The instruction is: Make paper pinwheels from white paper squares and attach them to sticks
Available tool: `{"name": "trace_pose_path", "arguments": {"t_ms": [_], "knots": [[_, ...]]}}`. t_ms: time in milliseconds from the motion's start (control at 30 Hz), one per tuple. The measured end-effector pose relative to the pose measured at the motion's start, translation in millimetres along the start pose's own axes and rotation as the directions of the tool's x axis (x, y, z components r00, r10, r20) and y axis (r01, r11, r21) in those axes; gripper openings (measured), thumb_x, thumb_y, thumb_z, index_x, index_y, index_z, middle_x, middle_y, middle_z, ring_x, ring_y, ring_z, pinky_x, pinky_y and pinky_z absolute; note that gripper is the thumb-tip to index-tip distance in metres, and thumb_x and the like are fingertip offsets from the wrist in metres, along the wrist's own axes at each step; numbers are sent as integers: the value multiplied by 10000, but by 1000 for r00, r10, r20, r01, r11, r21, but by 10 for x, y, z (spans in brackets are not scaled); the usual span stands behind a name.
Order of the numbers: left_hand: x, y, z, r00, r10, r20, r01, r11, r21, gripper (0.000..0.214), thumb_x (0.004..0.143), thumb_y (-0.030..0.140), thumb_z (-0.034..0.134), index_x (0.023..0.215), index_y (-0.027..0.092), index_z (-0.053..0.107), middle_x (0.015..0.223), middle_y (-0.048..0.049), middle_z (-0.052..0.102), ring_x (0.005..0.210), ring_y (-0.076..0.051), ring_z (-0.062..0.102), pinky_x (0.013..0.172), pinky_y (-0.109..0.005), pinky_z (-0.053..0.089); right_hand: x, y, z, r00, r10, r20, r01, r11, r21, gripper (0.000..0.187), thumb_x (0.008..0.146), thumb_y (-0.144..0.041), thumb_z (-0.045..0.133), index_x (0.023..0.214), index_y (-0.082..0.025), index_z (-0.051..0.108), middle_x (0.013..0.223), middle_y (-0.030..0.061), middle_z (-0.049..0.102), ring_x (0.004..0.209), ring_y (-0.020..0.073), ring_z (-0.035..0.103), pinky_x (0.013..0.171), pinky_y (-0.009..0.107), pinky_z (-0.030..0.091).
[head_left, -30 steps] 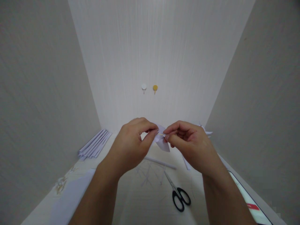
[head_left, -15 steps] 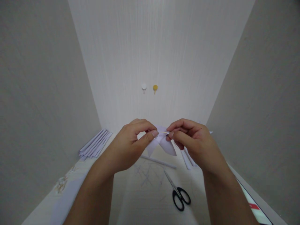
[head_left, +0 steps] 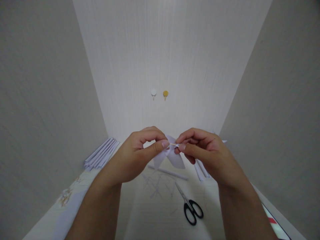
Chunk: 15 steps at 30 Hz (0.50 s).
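Observation:
A white paper pinwheel is raised above the table between my two hands, its pointed blades hanging down. A thin pale stick, perhaps a toothpick, spans the short gap between my fingertips. My left hand is closed, thumb and index finger pinching at the left end of this stick. With thumb and fingers together, my right hand grips a folded paper tip of the pinwheel where the stick meets it. The fingers partly hide the pinwheel's centre.
Black-handled scissors lie on the table below my hands, near thin paper scraps and a rolled paper tube. Paper rolls are stacked at left; others lie under my right hand. Two hooks hang on the back wall.
The pinwheel has tilted and shifted slightly left and down. My right hand has come a little closer to my left, narrowing the gap along the stick.

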State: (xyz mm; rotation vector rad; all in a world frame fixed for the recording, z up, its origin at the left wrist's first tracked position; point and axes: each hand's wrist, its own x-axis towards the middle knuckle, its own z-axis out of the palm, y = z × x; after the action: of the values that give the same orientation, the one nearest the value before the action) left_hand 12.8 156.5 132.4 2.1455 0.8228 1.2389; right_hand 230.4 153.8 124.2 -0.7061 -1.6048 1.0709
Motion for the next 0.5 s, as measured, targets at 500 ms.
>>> {"name": "trace_pose_path", "arguments": {"t_ms": [500], "knots": [[6, 17, 11, 999, 4, -41, -3, 1000, 25, 166, 962, 273, 690, 837, 226, 789, 904, -29, 733, 905, -191, 666, 878, -324, 490, -12, 0, 6, 1000, 9, 6, -9, 1000, -2, 64, 846, -227, 817, 897, -209, 782, 704, -18, 673, 550, 92, 503, 478, 209, 368]]}}
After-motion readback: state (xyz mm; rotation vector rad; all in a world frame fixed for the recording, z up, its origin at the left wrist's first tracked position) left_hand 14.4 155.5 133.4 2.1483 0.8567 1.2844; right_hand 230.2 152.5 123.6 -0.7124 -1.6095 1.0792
